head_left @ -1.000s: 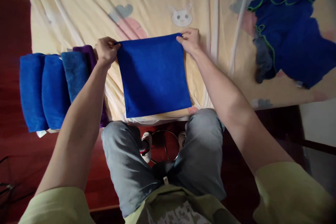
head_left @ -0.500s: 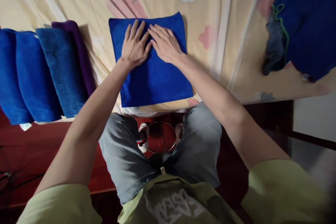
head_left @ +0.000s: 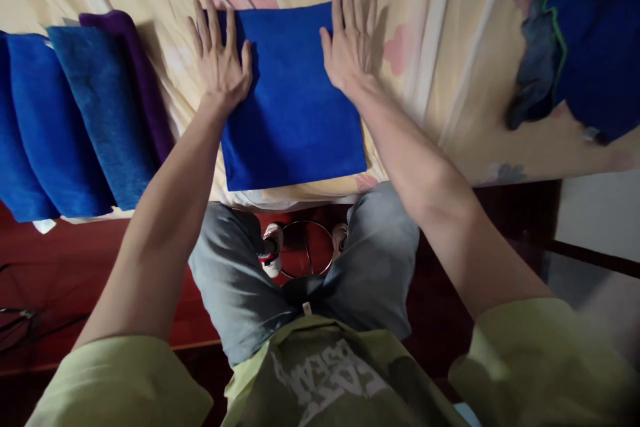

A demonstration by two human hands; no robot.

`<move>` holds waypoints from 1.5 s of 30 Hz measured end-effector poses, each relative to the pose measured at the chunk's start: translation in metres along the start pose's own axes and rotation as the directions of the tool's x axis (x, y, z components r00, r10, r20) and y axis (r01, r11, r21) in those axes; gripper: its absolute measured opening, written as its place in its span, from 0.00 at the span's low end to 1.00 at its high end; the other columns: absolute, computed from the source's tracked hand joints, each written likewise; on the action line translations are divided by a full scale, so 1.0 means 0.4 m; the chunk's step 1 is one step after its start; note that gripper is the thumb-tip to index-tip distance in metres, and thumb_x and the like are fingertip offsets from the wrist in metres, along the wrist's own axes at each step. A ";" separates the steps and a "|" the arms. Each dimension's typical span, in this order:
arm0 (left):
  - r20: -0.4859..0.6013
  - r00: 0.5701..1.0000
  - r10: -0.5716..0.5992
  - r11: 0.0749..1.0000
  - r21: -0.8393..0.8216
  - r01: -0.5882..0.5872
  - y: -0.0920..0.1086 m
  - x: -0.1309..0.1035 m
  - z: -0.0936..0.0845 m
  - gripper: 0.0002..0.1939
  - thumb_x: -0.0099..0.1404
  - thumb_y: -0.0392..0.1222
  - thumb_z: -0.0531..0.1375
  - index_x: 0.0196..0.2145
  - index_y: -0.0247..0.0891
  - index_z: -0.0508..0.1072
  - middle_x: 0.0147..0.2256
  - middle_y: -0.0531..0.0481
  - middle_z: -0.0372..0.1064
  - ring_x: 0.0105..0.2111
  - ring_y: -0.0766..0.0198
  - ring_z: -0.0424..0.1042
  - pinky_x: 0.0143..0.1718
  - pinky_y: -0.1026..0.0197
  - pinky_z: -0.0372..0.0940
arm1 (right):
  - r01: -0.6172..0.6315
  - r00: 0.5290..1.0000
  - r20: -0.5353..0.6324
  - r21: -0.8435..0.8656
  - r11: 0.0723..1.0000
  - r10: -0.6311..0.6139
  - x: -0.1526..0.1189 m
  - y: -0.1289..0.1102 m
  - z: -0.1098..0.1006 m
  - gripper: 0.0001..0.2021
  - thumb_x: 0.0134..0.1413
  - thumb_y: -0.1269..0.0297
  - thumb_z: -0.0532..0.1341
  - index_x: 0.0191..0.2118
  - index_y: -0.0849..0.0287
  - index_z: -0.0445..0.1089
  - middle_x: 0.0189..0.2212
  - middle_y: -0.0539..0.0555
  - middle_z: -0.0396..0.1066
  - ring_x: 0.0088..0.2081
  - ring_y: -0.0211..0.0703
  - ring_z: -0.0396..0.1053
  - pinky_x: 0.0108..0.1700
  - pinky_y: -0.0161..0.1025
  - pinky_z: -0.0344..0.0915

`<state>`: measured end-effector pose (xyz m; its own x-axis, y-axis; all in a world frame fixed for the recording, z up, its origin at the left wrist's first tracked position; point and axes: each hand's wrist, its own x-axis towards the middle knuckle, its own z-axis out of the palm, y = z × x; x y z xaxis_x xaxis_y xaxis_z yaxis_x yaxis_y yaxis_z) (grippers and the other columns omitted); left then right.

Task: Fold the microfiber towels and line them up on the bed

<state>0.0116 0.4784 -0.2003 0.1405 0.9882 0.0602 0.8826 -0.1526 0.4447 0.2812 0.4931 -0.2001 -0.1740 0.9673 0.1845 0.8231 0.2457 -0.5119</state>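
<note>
A blue cloth, roughly square, lies flat on the bed in front of me. My left hand rests over its upper left edge, with the fingers stretched and spread. Over the upper right edge is my right hand, its fingers long and apart, reaching past the cloth's far corner. Neither hand is closed on the fabric. Both far corners are partly covered by my hands.
Left of the cloth lie folded blue towels, a darker blue towel and a purple towel. A heap of blue fabric with green edging lies far right. The patterned bed sheet has ridges.
My hands have moved apart from the middle of the cloth, the left one to the left edge, the right one to the right edge. The whole view has shifted slightly.
</note>
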 end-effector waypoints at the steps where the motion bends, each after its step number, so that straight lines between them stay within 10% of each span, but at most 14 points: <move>1: 0.035 0.997 0.066 0.998 -0.012 -0.066 0.015 -0.035 -0.006 0.42 0.74 0.67 0.44 0.75 0.39 0.48 0.77 0.61 0.34 0.76 0.59 0.21 0.76 0.46 0.16 | 0.056 0.998 0.037 -0.002 0.998 -0.056 -0.029 -0.026 -0.006 0.32 0.70 0.45 0.46 0.75 0.44 0.51 0.77 0.39 0.43 0.79 0.50 0.32 0.79 0.56 0.17; 6: 0.213 0.954 0.212 0.961 -0.223 -0.164 0.068 -0.206 -0.025 0.42 0.70 0.67 0.48 0.74 0.44 0.57 0.75 0.58 0.44 0.77 0.55 0.30 0.78 0.46 0.25 | 0.104 0.937 0.318 0.149 0.983 -0.147 -0.162 -0.100 -0.010 0.33 0.69 0.46 0.49 0.76 0.40 0.46 0.76 0.39 0.46 0.79 0.43 0.31 0.80 0.56 0.25; 13: 0.228 0.966 0.123 0.972 -0.224 -0.071 0.085 -0.318 -0.043 0.41 0.71 0.67 0.48 0.75 0.46 0.54 0.75 0.58 0.47 0.77 0.60 0.28 0.78 0.47 0.25 | 0.151 0.947 0.280 0.046 0.988 -0.158 -0.255 -0.098 -0.070 0.32 0.74 0.53 0.44 0.77 0.57 0.47 0.78 0.52 0.42 0.79 0.50 0.35 0.79 0.59 0.32; 21: 0.231 0.970 0.077 0.972 -0.236 -0.021 0.072 -0.437 -0.041 0.40 0.71 0.65 0.52 0.75 0.47 0.56 0.76 0.51 0.44 0.77 0.49 0.31 0.77 0.43 0.28 | 0.063 0.931 0.359 0.031 0.998 -0.070 -0.402 -0.053 -0.097 0.33 0.73 0.49 0.46 0.78 0.46 0.41 0.76 0.49 0.48 0.79 0.50 0.31 0.79 0.64 0.31; 33: 0.334 0.920 0.206 0.975 0.006 -0.221 0.018 -0.625 -0.126 0.38 0.73 0.53 0.55 0.74 0.31 0.55 0.75 0.36 0.43 0.76 0.45 0.43 0.74 0.40 0.42 | 0.222 0.907 0.370 -0.009 0.975 -0.203 -0.573 0.015 -0.136 0.37 0.71 0.53 0.55 0.77 0.63 0.47 0.77 0.59 0.43 0.77 0.59 0.40 0.77 0.64 0.39; 39: 0.077 0.993 -0.091 0.994 0.062 0.086 0.005 -0.793 -0.183 0.24 0.73 0.44 0.53 0.61 0.36 0.75 0.61 0.41 0.72 0.62 0.51 0.70 0.66 0.50 0.61 | -0.020 0.996 0.088 0.051 0.999 0.015 -0.677 0.018 -0.179 0.20 0.66 0.67 0.57 0.60 0.60 0.76 0.60 0.59 0.75 0.62 0.52 0.73 0.68 0.51 0.67; 45: -0.022 0.992 -0.124 0.992 -0.022 0.124 0.055 -0.763 -0.167 0.23 0.70 0.38 0.56 0.60 0.37 0.75 0.59 0.44 0.74 0.61 0.55 0.70 0.65 0.55 0.63 | 0.106 0.991 0.077 0.065 0.992 -0.111 -0.639 -0.029 -0.150 0.21 0.61 0.73 0.60 0.58 0.62 0.76 0.59 0.62 0.75 0.61 0.54 0.71 0.68 0.54 0.67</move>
<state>-0.0418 0.1740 -0.1491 0.0197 0.9995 0.0245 0.8832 -0.0289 0.4682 0.3486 0.2393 -0.1911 -0.3057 0.9360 0.1747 0.7631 0.3506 -0.5429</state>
